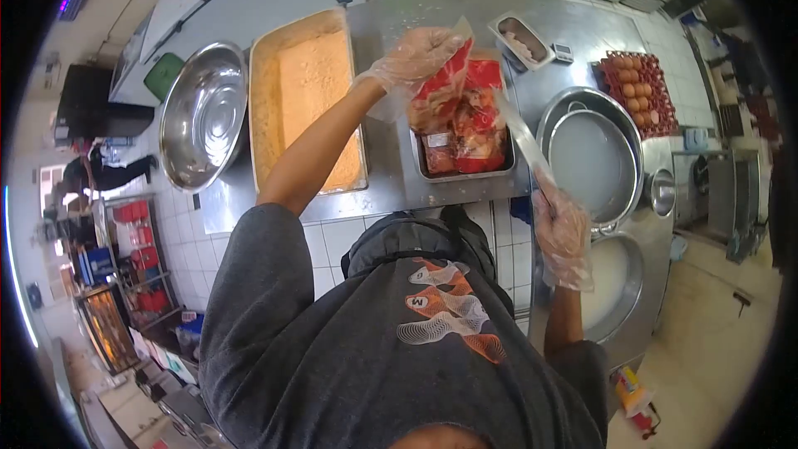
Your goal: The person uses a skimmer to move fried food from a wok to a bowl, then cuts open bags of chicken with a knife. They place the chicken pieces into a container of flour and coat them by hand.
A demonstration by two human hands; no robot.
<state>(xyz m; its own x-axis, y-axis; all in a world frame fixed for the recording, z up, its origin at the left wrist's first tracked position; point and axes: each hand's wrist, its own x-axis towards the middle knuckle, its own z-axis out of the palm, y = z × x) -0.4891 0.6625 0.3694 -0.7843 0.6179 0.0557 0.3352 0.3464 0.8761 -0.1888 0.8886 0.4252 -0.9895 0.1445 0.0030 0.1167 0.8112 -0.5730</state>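
In a clear plastic glove, my left hand [420, 58] is closed on the top of a red and clear plastic bag of meat [445, 87], lifting it over a metal tray. My right hand [562, 234], also gloved, is wrapped round the handle of a knife [522, 135]. Its long blade points up and left, with the tip close beside the bags. More red-printed bags of meat [480, 141] lie in the metal tray [465, 175] beneath.
Left of the tray stand a deep pan of orange-tan breading [312, 83] and a steel bowl [204, 116]. On the right are a pot of cloudy liquid [592, 158], a tray of eggs [638, 91] and a basin of whitish liquid [611, 283]. A small metal container [522, 40] sits behind.
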